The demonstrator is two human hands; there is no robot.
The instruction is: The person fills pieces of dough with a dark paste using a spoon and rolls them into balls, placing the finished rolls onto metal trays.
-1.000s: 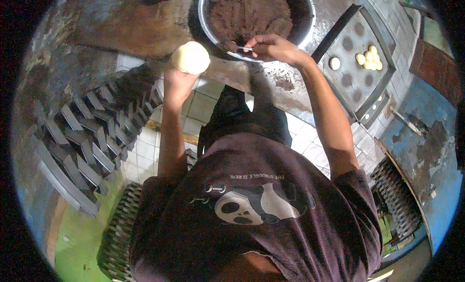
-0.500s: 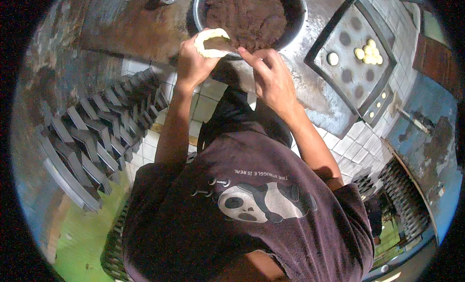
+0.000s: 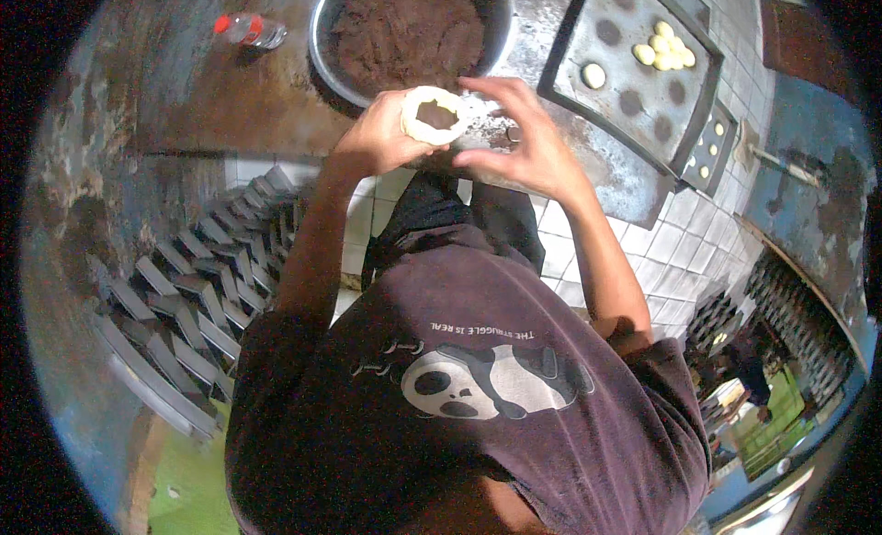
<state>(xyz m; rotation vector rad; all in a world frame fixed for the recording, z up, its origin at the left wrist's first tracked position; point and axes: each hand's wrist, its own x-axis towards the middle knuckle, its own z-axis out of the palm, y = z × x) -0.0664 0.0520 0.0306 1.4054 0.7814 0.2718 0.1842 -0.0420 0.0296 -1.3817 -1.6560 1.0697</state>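
In my left hand [image 3: 377, 135] is a pale dough round [image 3: 411, 121], opened into a cup with dark brown filling [image 3: 435, 112] inside. My right hand [image 3: 528, 149] is just right of it, fingers and thumb spread and curved, with nothing visible held between them. Both hands are at the worktop's near edge, below a large steel bowl [image 3: 320, 40] of dark brown crumbly mass [image 3: 404, 34]. To the upper right lies a black-rimmed baking tray [image 3: 606, 52] bearing a clustered group of several pale dough balls [image 3: 663, 52] and one separate round [image 3: 593, 75].
A clear bottle with red cap [image 3: 248, 29] lies at upper left on the worktop [image 3: 211, 103]. Stacked grey angled metal pieces [image 3: 184, 296] fill the left side. A smaller tray [image 3: 709, 149] with pale rounds sits at right. A person [image 3: 749, 369] is in the distance at lower right.
The dough, earlier a smooth ball, now shows a filled opening. My right hand had a spoon at the bowl and dough; now it is spread without one visible. The view has shifted.
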